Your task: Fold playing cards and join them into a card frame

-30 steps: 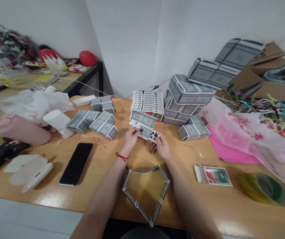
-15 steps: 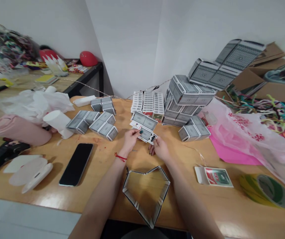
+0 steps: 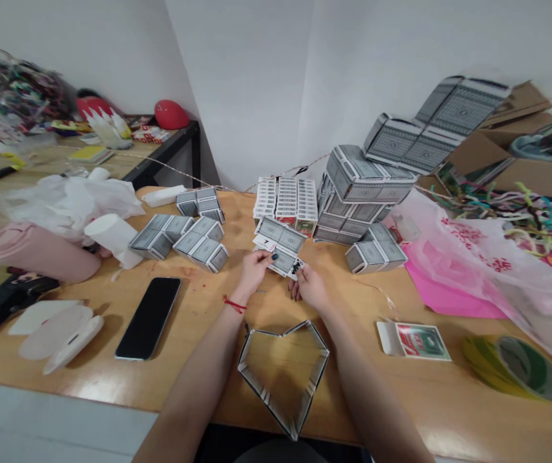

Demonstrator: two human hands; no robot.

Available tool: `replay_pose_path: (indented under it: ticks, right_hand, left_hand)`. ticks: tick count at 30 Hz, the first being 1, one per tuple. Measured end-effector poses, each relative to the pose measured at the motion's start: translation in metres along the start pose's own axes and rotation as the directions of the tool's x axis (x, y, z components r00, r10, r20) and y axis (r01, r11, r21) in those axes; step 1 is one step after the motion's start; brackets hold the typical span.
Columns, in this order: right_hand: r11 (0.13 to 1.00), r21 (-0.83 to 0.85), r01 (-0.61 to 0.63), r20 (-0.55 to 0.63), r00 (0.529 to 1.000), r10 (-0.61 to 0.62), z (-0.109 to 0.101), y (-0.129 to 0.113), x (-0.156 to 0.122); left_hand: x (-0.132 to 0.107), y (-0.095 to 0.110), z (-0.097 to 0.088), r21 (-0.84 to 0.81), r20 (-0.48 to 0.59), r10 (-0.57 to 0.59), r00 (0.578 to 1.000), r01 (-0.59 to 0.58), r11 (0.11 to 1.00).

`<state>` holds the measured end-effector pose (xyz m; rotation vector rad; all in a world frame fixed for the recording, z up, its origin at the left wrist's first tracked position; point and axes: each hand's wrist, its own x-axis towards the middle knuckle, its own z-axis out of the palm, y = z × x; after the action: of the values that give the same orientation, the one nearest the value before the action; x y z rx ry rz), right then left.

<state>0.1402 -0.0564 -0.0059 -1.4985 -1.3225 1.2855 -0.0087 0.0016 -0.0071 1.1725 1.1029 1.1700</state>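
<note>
Several joined playing cards (image 3: 282, 239) with grey patterned backs are held over the middle of the table. My left hand (image 3: 255, 269) pinches their left edge, thumb on top. On the right, my right hand (image 3: 309, 284) grips the lower right corner, where a black-marked card face shows. Its lower fingers are partly hidden beneath. Between my forearms stands a heart-shaped frame of folded cards (image 3: 311, 379), its point toward me. Just beyond the held cards are rows of white card boxes (image 3: 286, 198).
Grey card blocks (image 3: 201, 244) sit left of my hands; a tall card-block stack (image 3: 370, 173) rises at the back right. A phone (image 3: 148, 318) lies left. An opened card box (image 3: 421, 341), yellow tape roll (image 3: 515, 368) and pink plastic sheet (image 3: 469, 257) are on the right.
Both hands stay in almost the same place with the cards. The card piece shifts very slightly; everything else looks the same.
</note>
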Motion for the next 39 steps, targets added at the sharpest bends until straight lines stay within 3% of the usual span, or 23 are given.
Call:
replay_pose_path:
  ticks: [5, 9, 12, 15, 19, 22, 26, 30, 39]
  right_hand:
    - [1.000, 0.021, -0.015, 0.023, 1.000, 0.014, -0.001, -0.002, -0.001]
    - [0.987, 0.161, -0.007, -0.032, 0.999, 0.012, -0.001, 0.001, 0.002]
    - [0.970, 0.232, 0.077, -0.116, 0.992, -0.051, -0.003, 0.005, 0.005]
    - [0.963, 0.185, 0.195, -0.219, 0.964, -0.153, -0.008, 0.005, 0.007]
    - [0.936, 0.056, 0.349, -0.305, 0.898, -0.317, -0.017, -0.001, 0.004]
    - [0.915, 0.153, 0.373, -0.299, 0.900, -0.317, -0.020, -0.005, 0.002]
    - [0.887, 0.298, 0.352, -0.291, 0.919, -0.267, -0.020, -0.003, 0.001]
    - [0.902, 0.273, 0.334, -0.269, 0.927, -0.261, -0.018, -0.002, 0.002]
    - [0.910, 0.198, 0.364, -0.273, 0.912, -0.306, -0.021, -0.003, 0.002]
  left_hand:
    - [-0.002, 0.002, 0.001, 0.093, -0.019, 0.054, 0.998, -0.052, 0.994]
    - [-0.011, 0.004, 0.012, 0.181, -0.103, 0.190, 0.976, -0.169, 0.969]
    - [-0.017, 0.003, 0.021, 0.165, -0.112, 0.268, 0.957, -0.248, 0.955]
    - [-0.020, 0.004, 0.024, 0.141, -0.123, 0.289, 0.949, -0.272, 0.952]
    - [-0.022, 0.014, 0.017, 0.249, 0.006, 0.420, 0.908, -0.408, 0.879]
    - [-0.024, 0.021, 0.014, 0.284, 0.032, 0.508, 0.861, -0.495, 0.821]
    - [-0.024, 0.019, 0.015, 0.233, 0.009, 0.535, 0.845, -0.522, 0.821]
    - [-0.024, 0.016, 0.015, 0.156, -0.010, 0.502, 0.865, -0.495, 0.855]
    - [-0.026, 0.027, 0.013, 0.341, 0.023, 0.555, 0.832, -0.528, 0.778]
